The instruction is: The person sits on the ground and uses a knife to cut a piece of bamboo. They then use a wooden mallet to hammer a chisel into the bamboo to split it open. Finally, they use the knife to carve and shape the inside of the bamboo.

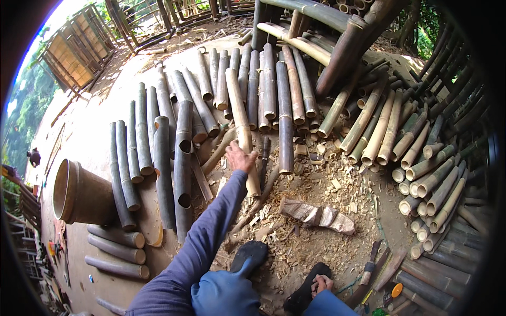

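One pale tan, round bamboo tube point(240, 108) lies in front of the person, and the left hand point(241, 157), at the end of a dark blue sleeve, grasps it on its lower half with the fingers wrapped over its top. The tube's long axis runs away from the person and slightly leftward: its far end lies among the dark tubes beyond, its near end just above the scattered pale wood chips point(295, 247), too many to count. The right hand point(320, 284) sits by one of the two black shoes point(250, 256), fingers loosely curled; whether it holds anything cannot be told.

At least seven long, dark grey bamboo tubes point(164, 174) stand out left of the left hand, and three short dark tubes with tan cut ends point(116, 248) lie side by side below the bucket. To the right is a heap of well over a dozen open-ended, tan and greenish bamboo tubes point(387, 129). One notched, pale-brown block of wood point(319, 216) lies on the chips.

The one container seen clearly is a brown, round bucket point(87, 197), its mouth toward the left; its contents cannot be made out.
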A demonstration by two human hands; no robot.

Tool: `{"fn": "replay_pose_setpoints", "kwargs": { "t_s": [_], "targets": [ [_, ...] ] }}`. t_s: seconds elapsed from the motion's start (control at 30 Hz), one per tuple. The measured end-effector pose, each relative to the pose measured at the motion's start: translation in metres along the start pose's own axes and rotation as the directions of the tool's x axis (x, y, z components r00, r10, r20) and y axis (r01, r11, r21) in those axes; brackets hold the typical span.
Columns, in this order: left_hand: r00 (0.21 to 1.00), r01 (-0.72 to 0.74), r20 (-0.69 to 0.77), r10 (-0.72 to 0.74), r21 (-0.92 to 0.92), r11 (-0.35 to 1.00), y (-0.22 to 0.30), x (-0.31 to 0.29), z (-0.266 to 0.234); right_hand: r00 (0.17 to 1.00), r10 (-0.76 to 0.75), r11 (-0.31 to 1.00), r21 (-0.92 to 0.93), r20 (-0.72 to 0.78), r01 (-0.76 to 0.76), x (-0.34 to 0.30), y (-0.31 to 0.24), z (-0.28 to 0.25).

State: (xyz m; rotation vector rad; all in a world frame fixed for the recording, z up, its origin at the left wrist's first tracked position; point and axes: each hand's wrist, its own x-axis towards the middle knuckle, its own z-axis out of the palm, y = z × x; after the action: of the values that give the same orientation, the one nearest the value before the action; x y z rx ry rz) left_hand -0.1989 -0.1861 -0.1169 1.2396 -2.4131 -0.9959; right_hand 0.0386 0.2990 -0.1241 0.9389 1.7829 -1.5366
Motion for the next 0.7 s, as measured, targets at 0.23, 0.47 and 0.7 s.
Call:
{"fn": "replay_pose_setpoints", "kwargs": {
  "t_s": [0.23,0.47,0.7],
  "targets": [
    [0.98,0.139,0.141,-0.14,0.016,0.99,-0.027,0.043,0.032,1.0,0.018,0.999,-0.039,-0.01,-0.019,0.006,-0.006,0.003],
    [0.899,-0.409,0.129,0.419,-0.097,0.907,0.045,-0.002,0.051,0.999,0.005,0.998,-0.059,-0.043,-0.007,0.012,0.003,-0.004],
    [0.912,0.1,0.411,-0.014,-0.188,0.977,0.09,-0.01,0.091,1.0,-0.001,0.997,-0.079,-0.009,0.0,0.008,-0.005,0.003]
  ]
}}
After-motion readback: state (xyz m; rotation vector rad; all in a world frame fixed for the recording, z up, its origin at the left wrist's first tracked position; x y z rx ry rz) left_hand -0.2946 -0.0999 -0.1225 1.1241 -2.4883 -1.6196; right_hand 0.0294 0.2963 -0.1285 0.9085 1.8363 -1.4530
